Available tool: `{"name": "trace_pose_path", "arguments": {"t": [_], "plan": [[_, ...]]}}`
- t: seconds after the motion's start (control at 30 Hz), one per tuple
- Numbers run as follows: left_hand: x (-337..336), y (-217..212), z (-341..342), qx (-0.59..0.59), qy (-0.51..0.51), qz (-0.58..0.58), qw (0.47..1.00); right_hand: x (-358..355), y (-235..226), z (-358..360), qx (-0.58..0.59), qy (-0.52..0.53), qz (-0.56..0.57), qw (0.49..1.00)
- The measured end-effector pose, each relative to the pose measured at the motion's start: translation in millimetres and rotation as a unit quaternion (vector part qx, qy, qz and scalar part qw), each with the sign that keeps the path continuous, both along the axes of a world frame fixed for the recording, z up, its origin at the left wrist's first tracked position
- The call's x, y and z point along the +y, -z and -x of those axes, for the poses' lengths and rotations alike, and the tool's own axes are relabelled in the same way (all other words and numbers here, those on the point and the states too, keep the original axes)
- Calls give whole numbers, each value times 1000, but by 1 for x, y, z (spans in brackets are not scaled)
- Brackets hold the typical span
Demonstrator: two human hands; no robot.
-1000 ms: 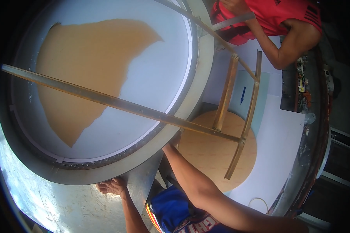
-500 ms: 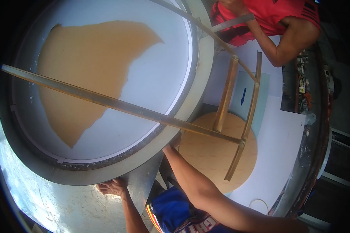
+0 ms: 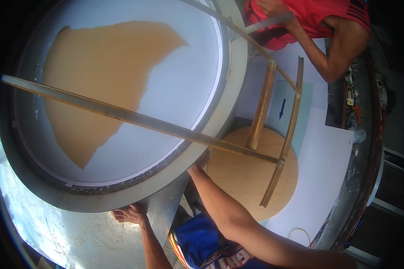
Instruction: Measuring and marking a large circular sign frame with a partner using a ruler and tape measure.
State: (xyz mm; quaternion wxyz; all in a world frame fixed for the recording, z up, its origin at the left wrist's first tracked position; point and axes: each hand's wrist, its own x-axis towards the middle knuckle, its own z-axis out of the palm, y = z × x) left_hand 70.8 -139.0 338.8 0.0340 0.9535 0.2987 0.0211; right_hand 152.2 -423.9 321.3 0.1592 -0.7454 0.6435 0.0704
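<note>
A large round sieve-like pan [image 3: 121, 207] with a wide grey rim fills the left side. Loose tan material [image 3: 98, 67] lies spread over its pale surface. My left hand [image 3: 129, 214] is at the rim's near edge, fingers stretched out to the left, over a shiny metal surface [image 3: 94, 233]. My right hand [image 3: 202, 162] reaches up to the rim's right side; its fingers are hidden under the rim. A rusty metal bar [image 3: 134, 117] crosses above the pan and joins a frame of bars [image 3: 261, 107] on the right.
Under the bar frame lies a round tan board [image 3: 233, 179] on white sheets [image 3: 321, 166], beside a pale green panel [image 3: 296, 105] bearing a blue arrow. At the upper right stands a person in red [image 3: 318, 18], arms bent near a metal bar [image 3: 270, 23]. Small items line a ledge [image 3: 352, 89].
The other person's bent arm has shifted slightly down and right. My hands and the pan stay nearly in place.
</note>
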Motion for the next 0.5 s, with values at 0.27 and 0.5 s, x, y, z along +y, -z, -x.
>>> {"name": "trace_pose_path", "arguments": {"t": [0.27, 0.5], "plan": [[6, 3, 4, 15, -9, 1, 1000, 2, 5, 0, 60, -13, -2, 998], [4, 0, 3, 2, -4, -6, 1000, 2, 5, -3, 84, -36, -3, 996]]}}
